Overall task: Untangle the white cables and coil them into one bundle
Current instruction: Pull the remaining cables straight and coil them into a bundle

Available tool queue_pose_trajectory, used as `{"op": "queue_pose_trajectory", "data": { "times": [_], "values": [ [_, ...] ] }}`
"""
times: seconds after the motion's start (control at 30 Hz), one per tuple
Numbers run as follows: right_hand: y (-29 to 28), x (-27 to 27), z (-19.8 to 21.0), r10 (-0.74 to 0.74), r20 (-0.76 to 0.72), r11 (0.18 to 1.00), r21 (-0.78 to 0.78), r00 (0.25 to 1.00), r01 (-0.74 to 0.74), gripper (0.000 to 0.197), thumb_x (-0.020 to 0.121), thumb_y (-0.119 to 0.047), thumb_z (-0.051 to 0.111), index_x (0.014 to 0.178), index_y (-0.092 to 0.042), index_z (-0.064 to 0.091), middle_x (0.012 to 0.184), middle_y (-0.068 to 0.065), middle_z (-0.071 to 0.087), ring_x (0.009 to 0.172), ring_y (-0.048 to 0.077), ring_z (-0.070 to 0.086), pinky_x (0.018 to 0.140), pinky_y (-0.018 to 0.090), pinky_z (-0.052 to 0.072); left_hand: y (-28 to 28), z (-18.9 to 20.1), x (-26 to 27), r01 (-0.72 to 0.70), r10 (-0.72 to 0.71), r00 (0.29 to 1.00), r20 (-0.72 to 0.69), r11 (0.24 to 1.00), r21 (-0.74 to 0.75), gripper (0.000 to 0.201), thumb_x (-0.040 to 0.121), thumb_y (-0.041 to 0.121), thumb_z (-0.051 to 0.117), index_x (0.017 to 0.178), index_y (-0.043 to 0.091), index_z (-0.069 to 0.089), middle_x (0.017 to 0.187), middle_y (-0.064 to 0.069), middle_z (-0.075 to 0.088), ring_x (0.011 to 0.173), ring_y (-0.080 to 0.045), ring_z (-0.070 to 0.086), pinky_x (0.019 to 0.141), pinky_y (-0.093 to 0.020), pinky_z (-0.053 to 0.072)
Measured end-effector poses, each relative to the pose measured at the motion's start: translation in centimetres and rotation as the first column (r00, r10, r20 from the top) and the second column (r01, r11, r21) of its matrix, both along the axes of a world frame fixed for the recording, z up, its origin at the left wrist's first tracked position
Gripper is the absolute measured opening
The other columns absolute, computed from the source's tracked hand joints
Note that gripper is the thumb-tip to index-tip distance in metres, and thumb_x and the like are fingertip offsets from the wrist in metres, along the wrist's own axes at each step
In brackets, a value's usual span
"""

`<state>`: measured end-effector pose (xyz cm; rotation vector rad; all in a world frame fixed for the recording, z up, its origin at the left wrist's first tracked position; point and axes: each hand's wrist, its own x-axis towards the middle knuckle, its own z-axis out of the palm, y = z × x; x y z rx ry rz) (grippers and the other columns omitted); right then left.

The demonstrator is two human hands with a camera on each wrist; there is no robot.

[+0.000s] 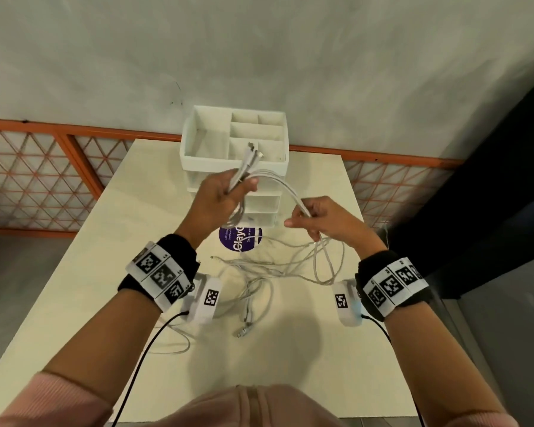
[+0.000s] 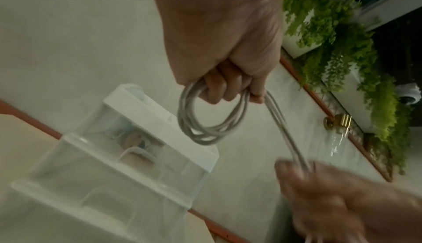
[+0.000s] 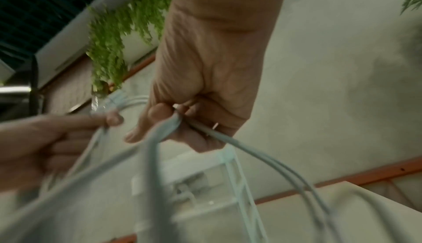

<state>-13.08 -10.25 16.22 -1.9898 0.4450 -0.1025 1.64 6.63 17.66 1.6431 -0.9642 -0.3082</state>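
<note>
My left hand (image 1: pixel 225 192) is raised above the table and grips a coil of white cables (image 2: pixel 210 118), whose plug ends (image 1: pixel 253 151) stick up past the fingers. A span of the cables (image 1: pixel 282 183) arcs from that hand to my right hand (image 1: pixel 313 217), which pinches the strands between thumb and fingers (image 3: pixel 160 111). Below the right hand the cables drop into a loose tangle (image 1: pixel 278 269) lying on the table, with more plug ends (image 1: pixel 244 329) near the middle. In the right wrist view, the strands (image 3: pixel 262 156) run blurred past the palm.
A white drawer organizer (image 1: pixel 235 143) with open top compartments stands at the table's far edge, just behind my hands. A purple round sticker (image 1: pixel 241 238) lies on the cream table (image 1: pixel 321 365). An orange lattice railing (image 1: pixel 43 180) runs behind the table. Black wrist-camera leads (image 1: pixel 145 355) trail toward me.
</note>
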Motion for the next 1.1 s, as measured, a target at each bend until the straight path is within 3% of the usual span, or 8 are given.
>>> {"op": "queue_pose_trajectory", "data": {
  "times": [0.13, 0.27, 0.4, 0.53, 0.77, 0.83, 0.93, 1.1],
  "values": [
    [-1.5, -0.7, -2.0, 0.055, -0.207, 0.989, -0.124, 0.977, -0.082, 0.017, 0.077, -0.023, 0.076, 0.073, -0.015, 0.061, 0.059, -0.002, 0.055, 0.05, 0.006, 0.054, 0.056, 0.015, 0.041, 0.0, -0.3, 0.1, -0.106, 0.112, 0.992, 0.056, 0.989, -0.101, 0.017, 0.092, 0.022, 0.059, 0.078, 0.015, 0.066, 0.065, -0.013, 0.055, 0.061, -0.016, 0.046, 0.06, -0.026, 0.038],
    [-3.9, -2.5, -4.1, 0.064, -0.294, 0.985, -0.133, 0.954, -0.107, 0.012, 0.081, -0.019, 0.071, 0.074, -0.014, 0.063, 0.06, -0.006, 0.063, 0.062, 0.007, 0.058, 0.068, 0.022, 0.042, 0.4, -0.8, 1.7, -0.351, 0.335, 0.936, -0.108, 0.913, -0.21, 0.017, 0.093, 0.025, 0.059, 0.084, 0.012, 0.066, 0.064, 0.003, 0.056, 0.059, -0.002, 0.05, 0.064, -0.018, 0.04],
    [-4.7, -3.6, -4.3, -0.176, -0.099, 0.98, -0.111, 0.979, 0.165, 0.021, 0.085, -0.018, 0.067, 0.072, -0.002, 0.061, 0.054, -0.007, 0.058, 0.047, -0.003, 0.052, 0.057, 0.017, 0.042, 1.0, -2.2, 2.9, -0.426, 0.421, 0.905, -0.063, 0.896, -0.128, 0.029, 0.092, 0.031, 0.059, 0.081, 0.006, 0.067, 0.057, 0.007, 0.05, 0.052, -0.001, 0.045, 0.062, -0.025, 0.038],
    [-5.5, -3.5, -1.4, -0.31, 0.181, 0.933, -0.131, 0.933, 0.335, 0.035, 0.091, -0.019, 0.059, 0.09, 0.015, 0.053, 0.075, 0.011, 0.048, 0.06, 0.003, 0.048, 0.062, 0.017, 0.042, 1.3, -3.9, 2.5, -0.478, 0.473, 0.878, -0.068, 0.875, -0.078, 0.026, 0.093, 0.031, 0.057, 0.081, 0.011, 0.066, 0.056, 0.006, 0.049, 0.049, 0.002, 0.046, 0.061, -0.024, 0.037],
    [-4.6, -1.8, 4.8, -0.228, 0.482, 0.946, -0.094, 0.846, 0.309, 0.009, 0.094, -0.016, 0.047, 0.085, -0.015, 0.049, 0.067, -0.004, 0.036, 0.061, 0.006, 0.033, 0.057, 0.019, 0.03, 2.2, -5.0, 1.6, -0.497, 0.496, 0.868, -0.031, 0.867, -0.034, 0.025, 0.093, 0.032, 0.056, 0.086, 0.012, 0.068, 0.057, 0.006, 0.05, 0.053, -0.001, 0.047, 0.058, -0.016, 0.037],
    [-4.1, -1.3, 5.6, -0.192, 0.502, 0.941, -0.149, 0.843, 0.303, 0.013, 0.094, -0.016, 0.048, 0.082, -0.019, 0.047, 0.065, -0.004, 0.034, 0.06, 0.008, 0.032, 0.056, 0.021, 0.028, 2.5, -5.2, 1.5, -0.507, 0.506, 0.862, -0.025, 0.862, -0.018, 0.027, 0.092, 0.032, 0.058, 0.084, 0.009, 0.067, 0.057, 0.002, 0.05, 0.054, -0.008, 0.044, 0.061, -0.025, 0.038],
    [-3.9, -0.5, 5.8, -0.123, 0.438, 0.938, -0.241, 0.89, 0.249, 0.021, 0.093, -0.016, 0.052, 0.075, -0.023, 0.045, 0.062, -0.006, 0.033, 0.054, 0.004, 0.031, 0.051, 0.017, 0.026, 3.0, -5.1, 1.2, -0.535, 0.535, 0.844, -0.024, 0.845, 0.026, 0.025, 0.082, 0.034, 0.071, 0.087, 0.011, 0.064, 0.053, 0.001, 0.033, 0.044, -0.008, 0.032, 0.05, -0.02, 0.03],
    [-2.8, 0.1, 3.4, -0.101, 0.077, 0.876, -0.466, 0.992, 0.126, 0.015, 0.09, -0.017, 0.055, 0.076, -0.016, 0.05, 0.06, -0.006, 0.045, 0.053, 0.008, 0.043, 0.049, 0.017, 0.031, 3.6, -3.9, 0.0, -0.583, 0.578, 0.813, -0.073, 0.805, -0.111, 0.047, 0.077, 0.041, 0.074, 0.113, 0.012, 0.062, 0.053, 0.004, 0.028, 0.041, -0.004, 0.029, 0.049, -0.015, 0.03]
  ]
}}
